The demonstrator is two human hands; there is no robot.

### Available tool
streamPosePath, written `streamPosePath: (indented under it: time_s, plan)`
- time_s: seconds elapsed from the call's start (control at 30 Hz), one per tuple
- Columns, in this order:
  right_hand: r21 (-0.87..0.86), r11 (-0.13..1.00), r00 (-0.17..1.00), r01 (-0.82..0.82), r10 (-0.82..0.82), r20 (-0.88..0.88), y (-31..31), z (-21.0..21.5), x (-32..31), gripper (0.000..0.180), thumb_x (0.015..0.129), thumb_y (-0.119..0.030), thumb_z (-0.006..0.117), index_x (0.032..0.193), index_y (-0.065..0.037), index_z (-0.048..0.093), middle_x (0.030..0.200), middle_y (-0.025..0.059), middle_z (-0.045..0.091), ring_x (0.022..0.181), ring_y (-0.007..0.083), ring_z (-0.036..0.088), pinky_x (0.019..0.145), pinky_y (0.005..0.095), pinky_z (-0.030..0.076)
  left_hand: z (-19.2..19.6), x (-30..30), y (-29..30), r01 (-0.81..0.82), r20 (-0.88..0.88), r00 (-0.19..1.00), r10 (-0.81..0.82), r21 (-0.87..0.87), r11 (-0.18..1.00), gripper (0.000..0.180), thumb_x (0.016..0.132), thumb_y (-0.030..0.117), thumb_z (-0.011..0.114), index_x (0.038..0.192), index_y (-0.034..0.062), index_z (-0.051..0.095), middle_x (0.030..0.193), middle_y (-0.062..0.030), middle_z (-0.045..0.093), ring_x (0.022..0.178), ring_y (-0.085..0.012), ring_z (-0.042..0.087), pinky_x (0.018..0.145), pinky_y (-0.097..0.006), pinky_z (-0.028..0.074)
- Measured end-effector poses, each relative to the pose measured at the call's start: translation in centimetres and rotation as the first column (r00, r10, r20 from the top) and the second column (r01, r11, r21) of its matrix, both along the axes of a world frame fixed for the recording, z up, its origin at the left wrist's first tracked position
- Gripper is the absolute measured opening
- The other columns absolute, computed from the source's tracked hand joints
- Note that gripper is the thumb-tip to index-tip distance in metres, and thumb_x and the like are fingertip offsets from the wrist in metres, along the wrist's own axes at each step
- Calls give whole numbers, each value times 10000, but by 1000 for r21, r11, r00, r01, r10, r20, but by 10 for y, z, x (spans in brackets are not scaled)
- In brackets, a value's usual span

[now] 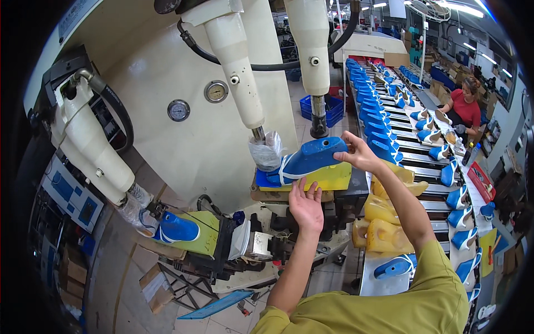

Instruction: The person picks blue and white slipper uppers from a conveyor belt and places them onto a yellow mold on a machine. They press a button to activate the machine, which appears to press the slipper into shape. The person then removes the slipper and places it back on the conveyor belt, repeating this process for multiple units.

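Note:
A blue shoe last (314, 157) with white straps around its toe end lies on a yellow pad (339, 177) of the press. My right hand (359, 153) grips the last's heel end, thumb and fingers on either side. Below the toe end, my left hand (307, 206) is palm up with fingers apart, its fingertips at the near edge of the pad by the strap. A plastic-wrapped press head (266, 151) stands over the toe. Beside it, a second press rod (319, 117) hangs above the last.
On the left, another blue last (179, 227) sits under a second wrapped press head (139, 214). Yellow translucent moulds (386, 234) are stacked at right, beside a roller conveyor (414, 167) carrying many strapped blue lasts. A person in red (466, 106) works across the conveyor.

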State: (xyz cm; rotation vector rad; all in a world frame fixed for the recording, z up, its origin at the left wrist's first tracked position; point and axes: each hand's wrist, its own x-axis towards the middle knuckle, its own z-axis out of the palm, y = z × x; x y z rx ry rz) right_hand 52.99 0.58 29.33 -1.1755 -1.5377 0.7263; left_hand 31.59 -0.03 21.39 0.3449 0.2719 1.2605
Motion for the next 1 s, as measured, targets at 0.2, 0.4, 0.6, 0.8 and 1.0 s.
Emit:
streamPosePath:
  time_s: [0.2,0.4,0.6,0.8,1.0]
  plan:
    - [68,994,995,86,-90,52,1,-32,-6,383,861,-280,778,1024,-42,525,929,32,602,921,103,529,841,305,450,-6,-15,-10,-54,87,995,57,-35,998,445,998,386,440,1360,130,409,1321,-53,505,1067,-219,543,990,-399,414]
    - [121,987,983,106,-122,135,20,-38,11,464,959,-337,634,1247,12,534,1074,115,645,1025,160,563,939,322,440,-20,-33,-54,127,-458,887,51,349,928,501,1026,263,434,1468,33,381,1371,-88,508,1065,-169,577,961,-328,446]
    - [53,996,991,65,-71,112,19,-40,15,392,981,-309,608,1224,-8,545,1009,75,642,963,138,570,888,298,455,-180,-103,-94,584,-881,257,398,469,662,402,964,182,544,1315,-13,559,1393,-188,510,1121,-307,611,950,-364,489]
    - [162,948,950,274,-293,110,6,-53,-6,324,1026,-237,513,1239,7,541,1088,109,623,1024,174,575,927,313,448,-273,-159,-104,732,-857,-332,395,31,681,632,874,220,551,1411,-70,387,1516,-257,338,1129,-454,577,953,-499,488]
    - [227,939,949,260,-292,120,10,-60,-5,399,1040,-272,473,1308,22,505,1243,171,553,1191,273,526,1033,343,386,-306,-177,-110,780,-720,-481,500,-91,619,725,849,232,567,1464,-48,305,1595,-210,197,916,-433,681,743,-487,565]
